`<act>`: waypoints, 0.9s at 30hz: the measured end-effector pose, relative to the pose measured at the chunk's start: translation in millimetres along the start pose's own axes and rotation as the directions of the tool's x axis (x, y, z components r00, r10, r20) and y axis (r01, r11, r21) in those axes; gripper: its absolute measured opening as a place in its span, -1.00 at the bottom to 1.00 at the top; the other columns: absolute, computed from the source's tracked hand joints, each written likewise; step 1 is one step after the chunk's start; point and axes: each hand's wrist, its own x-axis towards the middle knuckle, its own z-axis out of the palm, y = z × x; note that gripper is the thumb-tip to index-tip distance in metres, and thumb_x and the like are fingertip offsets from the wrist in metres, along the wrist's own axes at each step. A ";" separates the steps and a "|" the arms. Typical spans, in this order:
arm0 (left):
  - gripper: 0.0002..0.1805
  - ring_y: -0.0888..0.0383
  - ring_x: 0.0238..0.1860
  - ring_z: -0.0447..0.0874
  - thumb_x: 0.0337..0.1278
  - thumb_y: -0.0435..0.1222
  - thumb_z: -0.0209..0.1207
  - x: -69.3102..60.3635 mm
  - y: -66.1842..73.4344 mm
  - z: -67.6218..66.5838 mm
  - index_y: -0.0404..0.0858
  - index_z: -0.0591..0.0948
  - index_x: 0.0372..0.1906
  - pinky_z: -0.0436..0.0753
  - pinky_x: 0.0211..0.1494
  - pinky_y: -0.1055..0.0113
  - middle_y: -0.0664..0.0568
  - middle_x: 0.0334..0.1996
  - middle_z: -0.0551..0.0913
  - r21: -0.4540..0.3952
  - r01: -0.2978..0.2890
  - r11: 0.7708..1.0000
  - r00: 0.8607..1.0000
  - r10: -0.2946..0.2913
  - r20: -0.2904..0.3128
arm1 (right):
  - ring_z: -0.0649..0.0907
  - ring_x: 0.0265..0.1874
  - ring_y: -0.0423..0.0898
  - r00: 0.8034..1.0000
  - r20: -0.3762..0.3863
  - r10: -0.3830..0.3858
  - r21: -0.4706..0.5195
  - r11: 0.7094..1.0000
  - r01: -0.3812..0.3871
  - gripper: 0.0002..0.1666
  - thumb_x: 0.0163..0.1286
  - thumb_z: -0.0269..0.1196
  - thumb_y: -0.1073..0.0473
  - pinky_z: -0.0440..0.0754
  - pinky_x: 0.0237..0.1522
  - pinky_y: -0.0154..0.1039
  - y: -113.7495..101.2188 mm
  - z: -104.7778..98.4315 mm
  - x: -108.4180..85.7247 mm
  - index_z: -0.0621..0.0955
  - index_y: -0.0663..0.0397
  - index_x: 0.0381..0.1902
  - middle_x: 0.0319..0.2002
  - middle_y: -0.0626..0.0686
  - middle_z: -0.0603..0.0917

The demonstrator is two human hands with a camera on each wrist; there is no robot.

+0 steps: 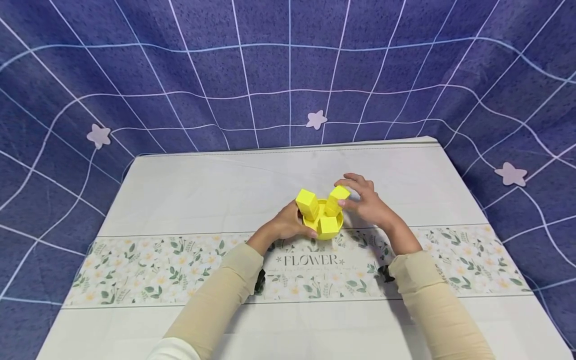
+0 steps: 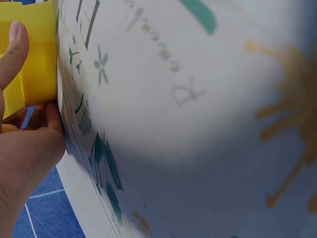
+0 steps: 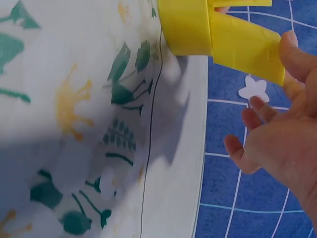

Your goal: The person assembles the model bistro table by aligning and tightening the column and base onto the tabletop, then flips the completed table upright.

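A round yellow holder [image 1: 341, 220] sits on the table, with three yellow rectangular blocks standing in it. My left hand [image 1: 288, 221] grips the holder's left side, its thumb along the near side; the left wrist view shows this thumb on the yellow wall [image 2: 42, 59]. The left block [image 1: 307, 201] rises beside that hand, and the front block [image 1: 328, 226] stands nearest me. With thumb and index finger, my right hand [image 1: 366, 202] pinches the top of the right block [image 3: 247, 47], which leans outward. The other fingers of that hand extend away from the block.
A white cloth [image 1: 202, 195] covers the table, crossed by a floral band [image 1: 180, 270] with the word FLOWER. Behind and at both sides hangs a blue curtain [image 1: 270, 70] with white grid lines and pale stars [image 1: 316, 120].
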 end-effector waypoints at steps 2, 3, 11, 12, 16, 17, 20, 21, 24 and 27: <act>0.00 0.09 0.21 0.41 -0.37 -0.20 0.59 0.1 0.0 0.4 -0.18 0.30 0.30 0.32 0.34 0.20 0.00 0.16 0.47 0.001 0.002 1.000 1.000 -0.002 0.000 | 0.03 0.34 0.21 0.999 -0.027 0.021 0.003 1.000 -0.021 -0.56 0.30 0.31 0.17 0.00 0.24 0.40 0.9 0.9 0.9 0.51 0.01 0.13 0.40 0.17 0.17; -0.01 0.09 0.21 0.41 -0.37 -0.19 0.59 0.0 0.1 0.5 -0.18 0.30 0.30 0.32 0.34 0.20 0.00 0.16 0.47 0.001 0.002 1.000 1.000 -0.002 0.001 | 0.05 0.33 0.21 0.999 -0.041 0.030 0.001 1.000 -0.030 -0.58 0.28 0.33 0.17 -0.02 0.24 0.39 1.0 1.7 1.3 0.52 0.03 0.09 0.38 0.18 0.20; -0.01 0.09 0.19 0.42 -0.37 -0.21 0.59 -1.0 1.5 -0.2 -0.17 0.30 0.30 0.32 0.33 0.20 0.00 0.15 0.47 -0.014 -0.008 1.000 1.000 0.008 0.004 | 0.09 0.30 0.18 0.995 -0.080 0.058 -0.002 0.998 -0.059 -0.61 0.28 0.33 0.14 -0.12 0.25 0.39 -0.2 5.3 -0.5 0.53 -0.02 0.05 0.32 0.15 0.26; 0.00 0.09 0.19 0.42 -0.38 -0.20 0.59 -0.8 1.3 -0.2 -0.17 0.30 0.30 0.32 0.33 0.20 0.00 0.16 0.47 -0.016 -0.008 1.000 1.000 0.008 0.004 | 0.09 0.30 0.17 0.995 -0.078 0.061 -0.001 0.998 -0.061 -0.61 0.29 0.32 0.13 -0.11 0.25 0.39 0.0 5.2 -1.1 0.53 -0.03 0.06 0.32 0.14 0.26; 0.01 0.12 0.18 0.43 -0.41 -0.18 0.60 0.4 -0.3 0.3 -0.15 0.31 0.30 0.32 0.33 0.21 0.03 0.15 0.48 -0.008 -0.003 1.000 1.000 0.003 -0.004 | 0.09 0.30 0.16 0.996 -0.070 0.062 -0.002 0.998 -0.062 -0.57 0.29 0.32 0.08 -0.08 0.25 0.38 0.7 4.1 -2.7 0.53 -0.06 0.11 0.33 0.13 0.25; 0.02 0.13 0.16 0.44 -0.42 -0.17 0.61 1.0 -0.9 0.6 -0.14 0.31 0.30 0.33 0.32 0.22 0.04 0.14 0.49 -0.008 -0.004 1.000 1.000 0.004 -0.006 | 0.09 0.30 0.15 0.996 -0.068 0.061 -0.004 0.998 -0.062 -0.56 0.29 0.32 0.08 -0.07 0.25 0.38 0.8 3.8 -3.0 0.53 -0.06 0.12 0.33 0.12 0.25; 0.02 0.14 0.13 0.46 -0.45 -0.17 0.61 1.2 -1.9 0.8 -0.13 0.32 0.29 0.34 0.31 0.23 0.05 0.11 0.50 -0.012 -0.004 1.000 1.000 0.004 -0.009 | 0.08 0.32 0.15 0.997 -0.056 0.054 0.001 0.999 -0.054 -0.53 0.32 0.30 0.05 -0.02 0.26 0.37 -0.5 2.3 -3.9 0.52 -0.05 0.17 0.34 0.12 0.24; 0.02 0.14 0.13 0.46 -0.46 -0.17 0.62 1.0 -2.1 0.7 -0.13 0.32 0.29 0.34 0.31 0.23 0.05 0.11 0.51 -0.016 -0.004 1.000 1.000 0.003 -0.009 | 0.08 0.32 0.15 0.997 -0.054 0.050 0.006 0.999 -0.050 -0.51 0.33 0.29 0.05 0.00 0.26 0.36 -1.1 1.4 -4.2 0.51 -0.04 0.19 0.35 0.11 0.24; 0.02 0.12 0.12 0.47 -0.45 -0.18 0.62 -0.4 -2.5 -0.9 -0.13 0.32 0.29 0.36 0.30 0.20 0.04 0.10 0.51 -0.031 -0.005 1.000 1.000 0.005 -0.005 | 0.08 0.32 0.15 0.998 -0.055 0.036 0.031 0.999 -0.035 -0.48 0.37 0.24 0.06 0.07 0.26 0.33 -2.2 -2.4 -5.0 0.47 0.02 0.26 0.37 0.11 0.24; 0.02 0.09 0.13 0.47 -0.42 -0.24 0.60 -1.9 -2.8 -3.9 -0.15 0.30 0.30 0.37 0.30 0.18 0.01 0.12 0.49 -0.055 -0.027 0.998 1.000 0.027 0.007 | 0.10 0.31 0.14 0.995 -0.089 0.037 0.048 0.998 -0.033 -0.47 0.40 0.20 0.06 0.09 0.27 0.31 -1.9 -6.6 -6.2 0.45 0.07 0.28 0.37 0.12 0.26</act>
